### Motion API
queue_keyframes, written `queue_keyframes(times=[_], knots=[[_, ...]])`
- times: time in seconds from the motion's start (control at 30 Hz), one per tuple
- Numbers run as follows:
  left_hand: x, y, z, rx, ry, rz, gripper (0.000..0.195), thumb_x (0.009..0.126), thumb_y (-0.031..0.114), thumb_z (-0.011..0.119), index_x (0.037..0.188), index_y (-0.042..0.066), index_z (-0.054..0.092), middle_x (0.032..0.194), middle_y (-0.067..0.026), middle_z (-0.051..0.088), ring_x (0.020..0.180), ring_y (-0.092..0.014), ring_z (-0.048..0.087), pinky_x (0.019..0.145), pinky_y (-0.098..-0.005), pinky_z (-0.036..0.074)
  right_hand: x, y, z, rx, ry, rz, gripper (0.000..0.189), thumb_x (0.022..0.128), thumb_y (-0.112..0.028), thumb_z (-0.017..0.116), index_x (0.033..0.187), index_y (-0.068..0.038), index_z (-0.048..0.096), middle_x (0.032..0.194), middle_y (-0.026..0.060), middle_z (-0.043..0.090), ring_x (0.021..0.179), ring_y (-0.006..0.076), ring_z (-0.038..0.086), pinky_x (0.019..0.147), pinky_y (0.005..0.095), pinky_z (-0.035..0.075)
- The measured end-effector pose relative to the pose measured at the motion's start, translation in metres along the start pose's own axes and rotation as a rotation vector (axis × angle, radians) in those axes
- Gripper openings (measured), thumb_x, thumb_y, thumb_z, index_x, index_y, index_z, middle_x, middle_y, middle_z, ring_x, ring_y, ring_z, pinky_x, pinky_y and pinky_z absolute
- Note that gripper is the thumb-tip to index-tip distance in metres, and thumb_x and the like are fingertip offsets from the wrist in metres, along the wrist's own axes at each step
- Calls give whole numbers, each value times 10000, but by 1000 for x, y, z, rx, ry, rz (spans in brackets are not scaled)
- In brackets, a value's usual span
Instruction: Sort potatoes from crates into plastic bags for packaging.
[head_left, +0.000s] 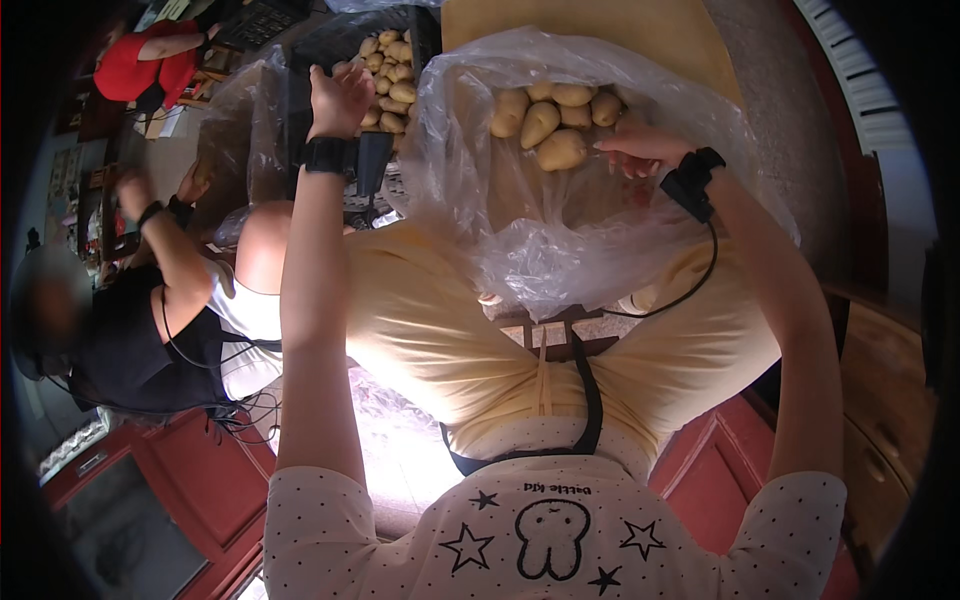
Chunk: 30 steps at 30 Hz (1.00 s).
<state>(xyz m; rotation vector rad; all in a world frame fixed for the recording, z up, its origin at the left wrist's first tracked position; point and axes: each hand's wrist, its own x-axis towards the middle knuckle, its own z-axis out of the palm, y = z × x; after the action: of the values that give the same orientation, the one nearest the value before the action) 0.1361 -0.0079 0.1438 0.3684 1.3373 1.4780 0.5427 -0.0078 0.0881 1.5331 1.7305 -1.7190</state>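
My left hand (342, 97) is raised at the near left edge of a dark plastic crate (425, 37) of potatoes (403, 91). Its palm is partly turned up, with nothing seen in it. A black device is strapped to each wrist. My right hand (637, 150) is inside a clear plastic bag liner (555, 262), just right of several loose potatoes (561, 150). Its fingers are curled; whether they touch or hold anything cannot be told. The liner spreads over a cardboard box (585, 26) in front of my knees.
On the left a co-worker (135, 322) in a dark top sits beside another plastic-lined box (236, 127). Another person in red (142, 64) is farther off at the upper left. A black cable (675, 300) runs from my right wrist device. A wooden cabinet (885, 420) stands at the right.
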Motion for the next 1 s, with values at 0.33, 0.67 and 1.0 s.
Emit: queue_keyframes(times=[0.33, 0.67, 1.0], knots=[[-49, 12, 44, 282, -184, 227, 631, 935, 519, 215, 1145, -29, 448, 996, -156, 579, 763, -216, 569, 692, -312, 504, -13, 28, -34, -43, 211, 157, 492, 813, -557, 511, 715, -76, 541, 596, 27, 537, 448, 103, 464, 374, 235, 335], [-56, 9, 47, 327, -193, 210, 617, 950, 499, 169, 1205, 10, 445, 1075, -115, 568, 803, -185, 524, 752, -310, 463, -15, 41, -42, -166, 363, 145, 648, 816, -607, 440, 764, 21, 589, 666, 94, 573, 528, 194, 554, 434, 303, 416], [-57, 9, 43, 351, -183, 214, 624, 948, 508, 164, 1196, 11, 448, 1073, -116, 573, 798, -186, 530, 752, -306, 467, -32, 34, -31, -841, 438, 266, 534, 805, -546, 457, 1040, -102, 636, 1073, 155, 615, 1031, 306, 568, 890, 373, 425]])
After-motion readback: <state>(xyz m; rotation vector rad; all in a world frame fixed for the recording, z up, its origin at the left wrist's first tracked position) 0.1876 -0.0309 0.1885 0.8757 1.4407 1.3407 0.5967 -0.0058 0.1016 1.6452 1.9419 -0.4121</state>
